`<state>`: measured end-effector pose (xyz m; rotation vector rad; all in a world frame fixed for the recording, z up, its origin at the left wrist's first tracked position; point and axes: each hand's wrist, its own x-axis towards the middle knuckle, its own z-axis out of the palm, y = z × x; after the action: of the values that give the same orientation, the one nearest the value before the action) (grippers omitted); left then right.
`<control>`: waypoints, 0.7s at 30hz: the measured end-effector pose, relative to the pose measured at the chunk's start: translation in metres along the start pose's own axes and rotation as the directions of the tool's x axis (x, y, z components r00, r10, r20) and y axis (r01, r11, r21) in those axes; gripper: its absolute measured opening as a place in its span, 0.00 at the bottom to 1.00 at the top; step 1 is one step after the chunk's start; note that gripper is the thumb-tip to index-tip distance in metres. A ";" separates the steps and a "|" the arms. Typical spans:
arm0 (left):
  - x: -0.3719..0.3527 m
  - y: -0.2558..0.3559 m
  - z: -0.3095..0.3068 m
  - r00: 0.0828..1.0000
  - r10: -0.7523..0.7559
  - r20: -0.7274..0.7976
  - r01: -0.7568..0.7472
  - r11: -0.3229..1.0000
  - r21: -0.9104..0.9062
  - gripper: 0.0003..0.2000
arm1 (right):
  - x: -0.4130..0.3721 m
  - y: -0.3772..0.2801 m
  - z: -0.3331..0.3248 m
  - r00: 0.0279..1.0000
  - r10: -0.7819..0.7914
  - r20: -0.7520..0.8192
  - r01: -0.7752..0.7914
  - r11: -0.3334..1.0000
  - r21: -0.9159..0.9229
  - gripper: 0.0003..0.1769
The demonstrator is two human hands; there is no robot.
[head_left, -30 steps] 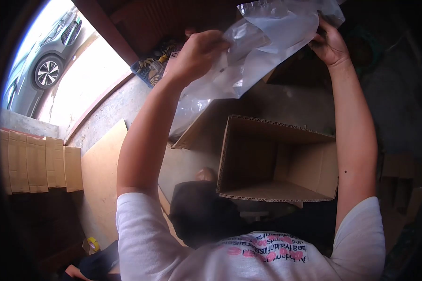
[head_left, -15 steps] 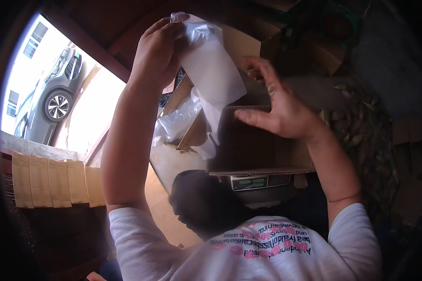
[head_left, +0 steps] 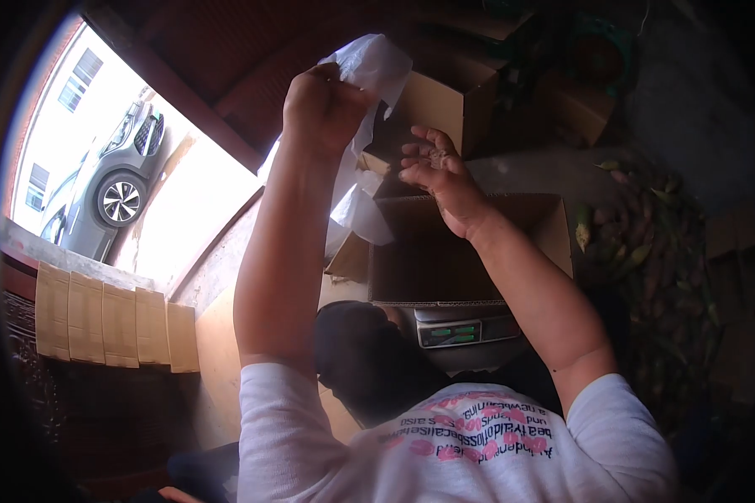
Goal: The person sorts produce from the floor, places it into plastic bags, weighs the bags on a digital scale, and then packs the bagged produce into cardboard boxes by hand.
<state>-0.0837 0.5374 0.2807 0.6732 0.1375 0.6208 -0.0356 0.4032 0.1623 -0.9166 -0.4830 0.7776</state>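
Concrete flooring (head_left: 688, 109), dark and rough, extends to the right of the work area; at upper left an opening gives onto bright daylight and a parked grey car (head_left: 92, 222).

Head view: a translucent plastic bag (head_left: 377, 67) is suspended from the left hand (head_left: 323, 109), above and to the far left of an open corrugated carton (head_left: 554, 226). Fingers of the left hand are closed on the gathered film; their exact placement is partly hidden by the hand itself. Lower folds hang toward the carton's left side; contact with it cannot be confirmed. The right hand (head_left: 445, 180) is raised over the carton, fingers parted and bent, with no item seen in its grasp.

Handling assessment: the film is judged thin, very light and limp, without stiffness to hold a shape. Its surface appears slick, and layers may cling together. Tearing or snagging on a raw cardboard edge is considered possible. Recommended hold: both sides of the mouth, if located, pinched firmly between thumb and fingers; a grip at mid-panel would merely bunch it.

Also noted: a digital scale (head_left: 449, 333) with green display beside the carton's near side, a second carton (head_left: 470, 109) beyond, a row of folded cardboard (head_left: 117, 323) at left, and loose produce (head_left: 646, 243), kind unconfirmed, at right.
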 end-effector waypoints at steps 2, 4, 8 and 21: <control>0.002 -0.005 -0.004 0.999 -0.040 0.009 0.041 0.990 -0.133 0.20 | 0.007 -0.003 0.016 1.000 0.025 0.017 -0.023 0.992 -0.127 0.23; 0.002 -0.008 -0.003 0.999 -0.040 0.013 0.042 0.988 -0.150 0.16 | 0.031 -0.005 0.028 0.987 0.105 0.123 -0.091 0.989 -0.119 0.23; 0.001 -0.011 -0.006 0.996 0.073 -0.053 -0.079 0.990 -0.116 0.16 | 0.017 -0.033 0.050 0.942 0.328 -0.069 -0.330 0.944 -0.027 0.18; 0.033 -0.019 -0.078 0.813 0.046 -0.581 -0.339 0.848 -0.407 0.27 | 0.024 -0.023 -0.020 0.979 0.093 -0.184 -0.102 0.994 -0.044 0.05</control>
<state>-0.0723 0.5871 0.2100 -0.0188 0.4371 1.0077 0.0016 0.4034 0.1720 -1.0564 -0.3015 0.7645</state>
